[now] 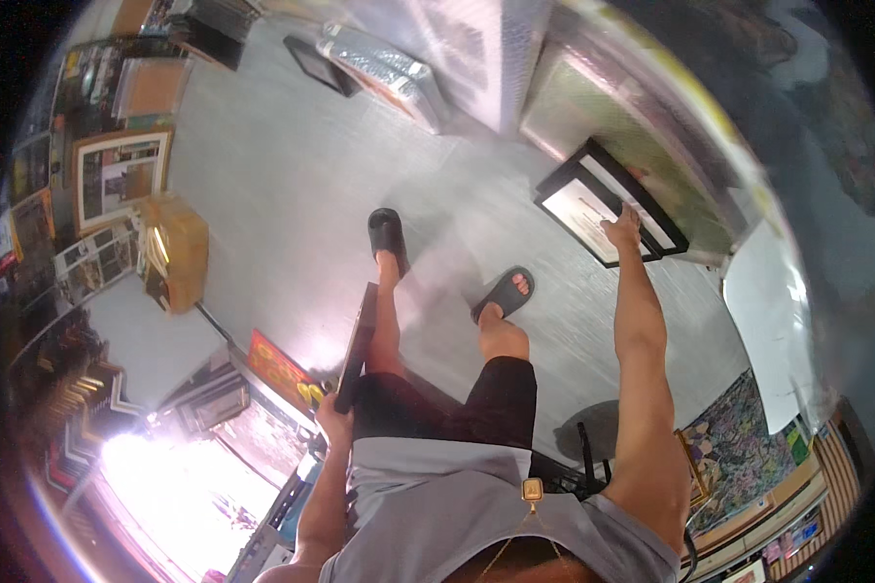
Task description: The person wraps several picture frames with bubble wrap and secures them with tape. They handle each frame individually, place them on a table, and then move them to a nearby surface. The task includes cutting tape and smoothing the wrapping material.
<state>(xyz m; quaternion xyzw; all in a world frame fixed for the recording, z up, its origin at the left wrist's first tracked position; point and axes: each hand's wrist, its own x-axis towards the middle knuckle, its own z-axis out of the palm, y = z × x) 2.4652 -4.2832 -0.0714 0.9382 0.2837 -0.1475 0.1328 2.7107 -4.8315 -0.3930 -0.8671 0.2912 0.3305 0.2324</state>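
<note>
My left hand (334, 424) is closed round the edge of a thin black picture frame (358, 348), held upright beside my left leg. It shows almost edge-on, so its face is hidden. My right arm is stretched out ahead to the right. There my right hand (625, 229) grips the edge of a black picture frame (576, 216) with a white sheet inside, thumb on the front side. A second black frame (624, 175) stands right behind it. Both lean near a large greenish wrapped panel (593, 102).
Grey floor (282, 165) spreads round my feet in black slides. Wrapped flat packages (384, 78) stand ahead. At left are a gold-edged frame (122, 175) and a brown carton (177, 253). A colourful painting (749, 452) stands at right, near a dark round stool-like seat (593, 429).
</note>
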